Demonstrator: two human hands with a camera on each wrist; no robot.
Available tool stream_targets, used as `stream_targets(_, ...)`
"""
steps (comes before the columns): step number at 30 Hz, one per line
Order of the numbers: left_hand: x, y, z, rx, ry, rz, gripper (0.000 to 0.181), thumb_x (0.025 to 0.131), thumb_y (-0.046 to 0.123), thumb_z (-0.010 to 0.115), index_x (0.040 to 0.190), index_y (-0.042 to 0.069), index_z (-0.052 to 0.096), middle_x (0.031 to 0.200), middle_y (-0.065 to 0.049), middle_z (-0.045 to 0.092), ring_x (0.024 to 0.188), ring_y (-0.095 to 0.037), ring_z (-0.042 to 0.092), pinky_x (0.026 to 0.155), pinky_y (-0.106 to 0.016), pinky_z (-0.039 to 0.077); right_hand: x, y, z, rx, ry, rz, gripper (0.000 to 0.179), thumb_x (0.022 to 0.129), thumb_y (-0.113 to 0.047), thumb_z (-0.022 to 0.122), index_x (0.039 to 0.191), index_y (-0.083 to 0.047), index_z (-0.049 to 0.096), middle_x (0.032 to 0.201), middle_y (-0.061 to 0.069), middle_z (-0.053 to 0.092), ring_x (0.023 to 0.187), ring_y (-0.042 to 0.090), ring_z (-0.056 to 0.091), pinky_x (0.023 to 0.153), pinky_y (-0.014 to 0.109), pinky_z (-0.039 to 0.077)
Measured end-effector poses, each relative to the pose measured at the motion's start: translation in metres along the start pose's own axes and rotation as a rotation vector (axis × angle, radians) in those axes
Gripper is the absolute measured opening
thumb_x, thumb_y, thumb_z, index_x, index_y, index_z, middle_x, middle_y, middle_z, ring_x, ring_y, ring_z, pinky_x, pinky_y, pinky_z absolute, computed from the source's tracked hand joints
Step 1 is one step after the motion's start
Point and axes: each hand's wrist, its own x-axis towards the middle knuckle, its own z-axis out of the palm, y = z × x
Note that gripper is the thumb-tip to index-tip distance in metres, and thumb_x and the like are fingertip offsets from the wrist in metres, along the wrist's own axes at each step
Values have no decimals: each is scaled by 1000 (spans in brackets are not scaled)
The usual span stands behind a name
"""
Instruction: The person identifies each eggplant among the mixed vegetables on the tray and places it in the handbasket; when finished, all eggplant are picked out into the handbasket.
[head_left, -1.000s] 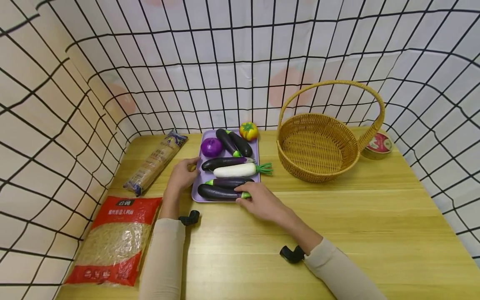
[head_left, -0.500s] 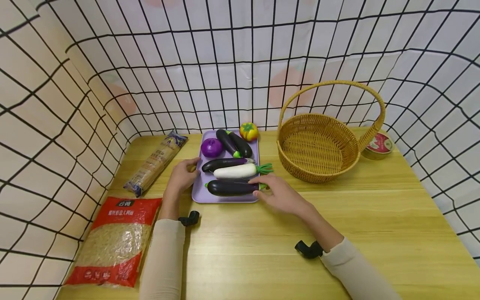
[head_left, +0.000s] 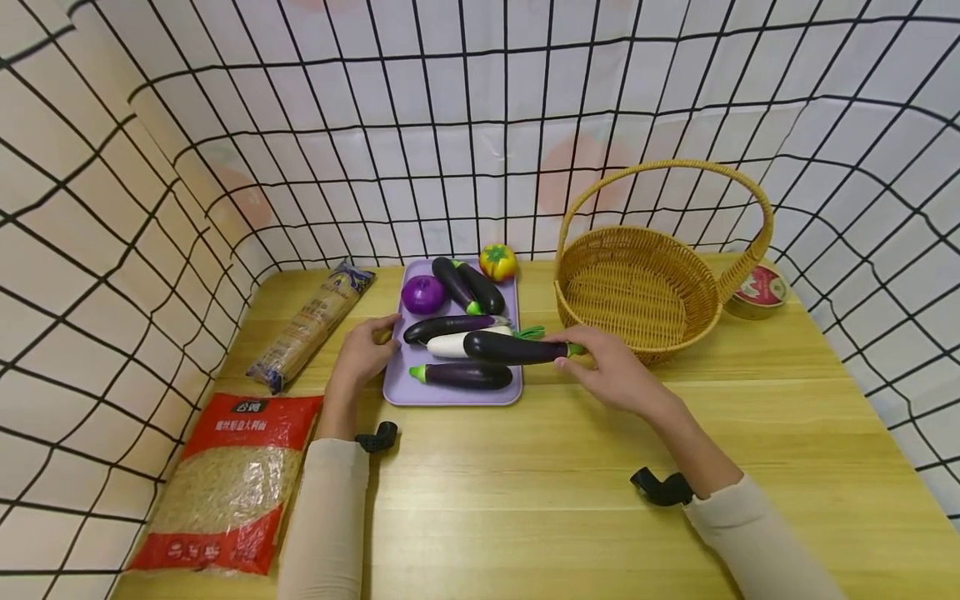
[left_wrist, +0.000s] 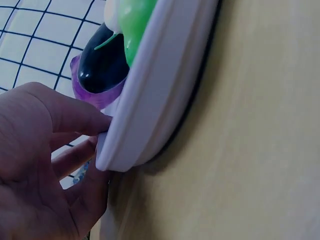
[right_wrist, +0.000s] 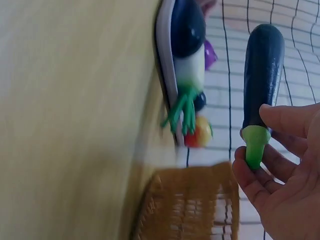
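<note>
My right hand (head_left: 611, 371) holds a dark eggplant (head_left: 513, 347) by its green stem end, raised over the purple tray (head_left: 397, 396). In the right wrist view, the thumb and fingers pinch the eggplant (right_wrist: 263, 75) near its stem, well above the table. My left hand (head_left: 365, 354) pinches the tray's left rim; the left wrist view has the thumb and fingers at the rim (left_wrist: 145, 100). On the tray lie a white radish (head_left: 447, 345), partly hidden by the held eggplant, a purple onion (head_left: 423, 295), another eggplant (head_left: 465, 376) in front and several more behind.
Right of the tray stands a wicker basket (head_left: 637, 346) with a tall handle; a round tin (head_left: 756, 292) sits behind it. A yellow-red pumpkin (head_left: 498, 262) is at the tray's back corner. Noodle (head_left: 311, 327) and pasta bags (head_left: 228, 483) lie left.
My right hand has lifted the front eggplant off the tray and carried it right, toward the basket. The left hand has stayed at the tray's rim.
</note>
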Motion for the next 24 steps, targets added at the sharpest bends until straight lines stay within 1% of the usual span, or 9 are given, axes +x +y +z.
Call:
stream_targets(3, 1, -2, 1, 3, 2, 2, 57, 93, 14, 62, 150, 18, 55, 158, -15, 49, 150, -36, 38, 123, -55, 32, -2, 6, -13, -19, 11, 25, 33, 100, -16, 67, 133, -13, 67, 138, 13, 66, 133, 36, 56, 112, 58, 42)
stream_targets(5, 2, -3, 1, 1, 6, 0, 59, 92, 14, 62, 150, 19, 56, 158, -15, 49, 149, -35, 39, 123, -54, 33, -4, 11, -23, -24, 23, 35, 34, 100, -15, 66, 133, -11, 67, 139, 15, 65, 134, 38, 55, 112, 59, 41)
stream_targets(8, 3, -4, 2, -11, 17, 1, 58, 91, 14, 62, 149, 19, 57, 157, -15, 50, 149, -34, 41, 123, -52, 33, -6, 18, -36, -44, 53, 43, 33, 100, -14, 66, 133, -10, 67, 137, 17, 65, 131, 39, 56, 108, 60, 43)
stream_targets(13, 4, -6, 2, -21, 33, 1, 58, 91, 14, 63, 148, 20, 58, 155, -15, 52, 146, -33, 43, 121, -50, 36, -6, 35, -57, -104, 128, 48, 32, 99, -13, 67, 131, -9, 68, 133, 19, 67, 120, 42, 61, 96, 60, 48)
stream_targets(16, 4, -7, 1, -14, 35, 7, 58, 90, 14, 63, 148, 20, 58, 155, -16, 52, 146, -33, 44, 121, -50, 37, -5, 49, -69, -128, 149, 91, 33, 101, -15, 65, 133, -8, 67, 135, 22, 64, 119, 44, 60, 93, 60, 48)
stream_targets(19, 4, -7, 1, -5, 31, 19, 59, 90, 14, 62, 149, 19, 57, 156, -16, 51, 146, -34, 43, 121, -51, 36, -3, 64, -78, -149, 158, 153, 35, 103, -17, 61, 136, -6, 63, 139, 26, 60, 117, 46, 59, 92, 61, 48)
stream_targets(24, 5, -5, 2, -6, 35, 32, 60, 89, 14, 62, 149, 18, 57, 156, -17, 50, 147, -35, 42, 122, -52, 35, 7, 86, -87, -196, 185, 198, 36, 102, -12, 59, 136, 1, 61, 136, 33, 57, 110, 49, 59, 87, 62, 50)
